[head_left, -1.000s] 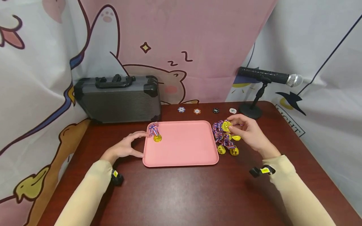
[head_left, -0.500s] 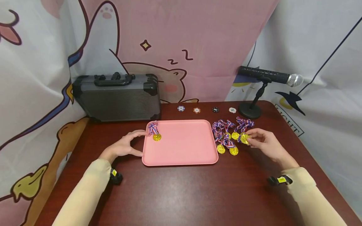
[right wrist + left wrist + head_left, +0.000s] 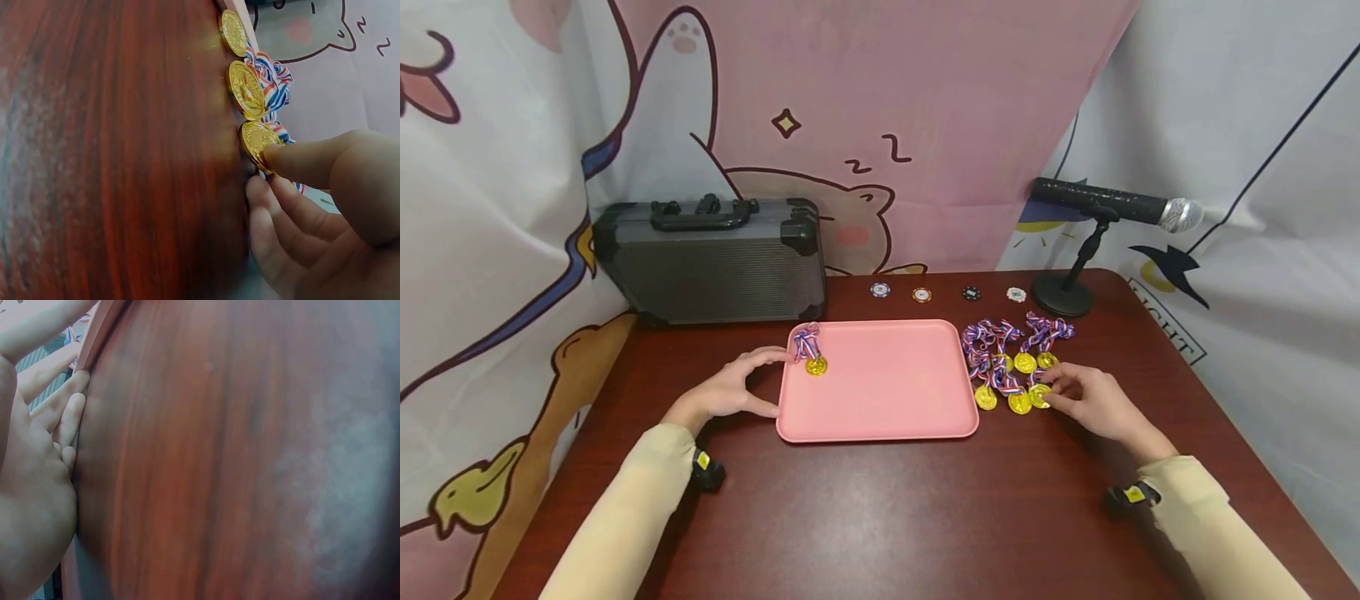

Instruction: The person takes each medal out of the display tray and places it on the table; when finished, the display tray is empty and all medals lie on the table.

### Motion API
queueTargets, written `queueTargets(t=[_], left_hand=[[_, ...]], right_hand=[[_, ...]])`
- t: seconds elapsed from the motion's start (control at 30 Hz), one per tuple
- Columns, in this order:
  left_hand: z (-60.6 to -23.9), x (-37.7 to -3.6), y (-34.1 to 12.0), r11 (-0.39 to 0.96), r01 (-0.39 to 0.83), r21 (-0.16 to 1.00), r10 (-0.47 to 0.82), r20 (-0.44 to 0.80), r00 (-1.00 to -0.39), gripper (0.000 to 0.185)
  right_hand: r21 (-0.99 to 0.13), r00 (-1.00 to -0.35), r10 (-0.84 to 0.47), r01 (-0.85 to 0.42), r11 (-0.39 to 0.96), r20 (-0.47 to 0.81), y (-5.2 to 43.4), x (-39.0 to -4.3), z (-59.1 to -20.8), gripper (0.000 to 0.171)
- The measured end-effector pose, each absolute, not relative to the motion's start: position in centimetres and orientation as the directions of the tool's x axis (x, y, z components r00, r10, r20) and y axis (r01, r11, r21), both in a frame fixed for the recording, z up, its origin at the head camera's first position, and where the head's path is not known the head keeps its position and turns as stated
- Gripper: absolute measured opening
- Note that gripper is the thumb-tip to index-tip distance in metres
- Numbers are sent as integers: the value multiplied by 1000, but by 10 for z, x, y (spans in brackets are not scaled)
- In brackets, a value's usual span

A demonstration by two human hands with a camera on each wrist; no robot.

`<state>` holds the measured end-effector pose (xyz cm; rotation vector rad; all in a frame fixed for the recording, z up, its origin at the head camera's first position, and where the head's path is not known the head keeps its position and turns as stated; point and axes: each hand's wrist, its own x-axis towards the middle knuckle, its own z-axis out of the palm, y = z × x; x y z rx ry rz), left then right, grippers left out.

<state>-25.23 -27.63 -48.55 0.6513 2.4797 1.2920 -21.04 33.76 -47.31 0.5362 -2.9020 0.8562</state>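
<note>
The right hand (image 3: 1093,402) pinches a gold medal (image 3: 1040,395) at about 3 o'clock on the worktop (image 3: 887,517), beside the pile of medals (image 3: 1009,358) with striped ribbons. The left hand (image 3: 730,389) rests with relaxed fingers against the left edge of the pink tray (image 3: 887,400). One medal (image 3: 811,352) lies in the tray's 10 o'clock corner. Farther back stand a black case (image 3: 711,262) at 11 o'clock and a microphone (image 3: 1112,204) at 1 o'clock.
</note>
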Motion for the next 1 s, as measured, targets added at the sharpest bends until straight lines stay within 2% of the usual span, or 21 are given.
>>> queueTargets(t=[0.2,0.33,0.47,0.7,1.0], left_hand=[[-484,-251,-278,499,271,823,507,-24,-862,92],[-483,-253,-280,499,284,819,512,-14,-859,92],[-482,-254,-281,506,263,822,500,-30,-865,92],[-486,-255,-280,490,305,816,523,5,-852,92],[-487,-254,-278,505,264,822,505,-33,-862,91]], right_hand=[[-446,-924,-337,-381,810,178,335,-211,-470,24],[-447,-938,-309,-346,825,157,331,-213,-461,25],[-476,-931,-283,-361,802,229,314,-218,-450,25],[-557,-865,-394,-501,663,310,248,-236,-437,18],[-639,-808,-533,-552,536,251,142,-268,-428,14]])
